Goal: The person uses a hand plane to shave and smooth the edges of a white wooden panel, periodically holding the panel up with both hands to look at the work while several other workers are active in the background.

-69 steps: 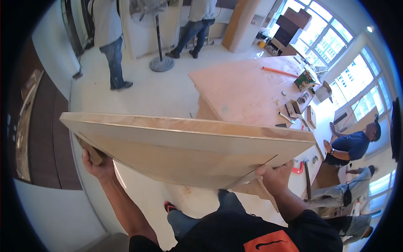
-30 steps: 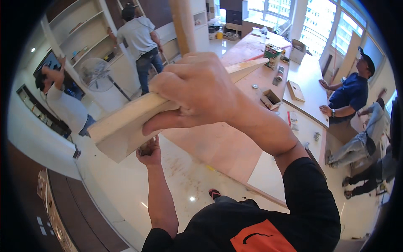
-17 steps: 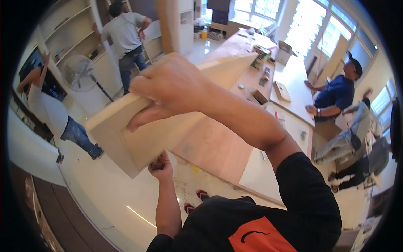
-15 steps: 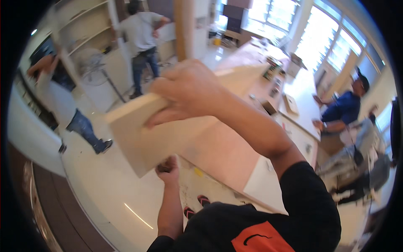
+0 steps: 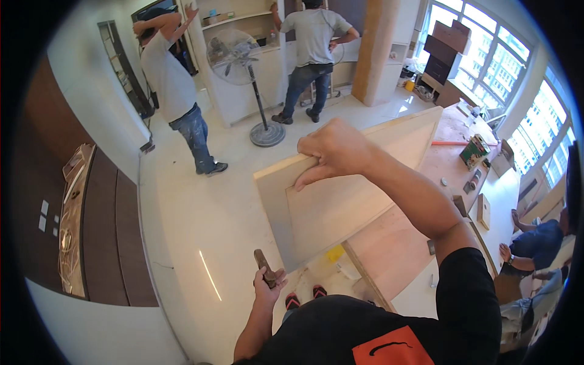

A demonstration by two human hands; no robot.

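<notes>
Head view shows a large pale rectangular panel of wood (image 5: 365, 198), with a smooth flat face, a raw light edge along its top and a greyish strip at its near end. It is held tilted, from the middle of the view toward two o'clock, before a pinkish, dusty plywood tabletop (image 5: 395, 249) at four o'clock; whether these two touch, I cannot tell. The right hand (image 5: 337, 149) comes on a bent arm from four o'clock, its grip clamped over the panel's top edge, with the thumb pressed on the near face. At six o'clock, the left hand (image 5: 271, 285) is raised, palm upward, and its grip is closed around a dark brown, narrow wooden block (image 5: 264, 266), standing aslant just beside the panel. A green boxy tin (image 5: 474, 152) stands near three o'clock.
</notes>
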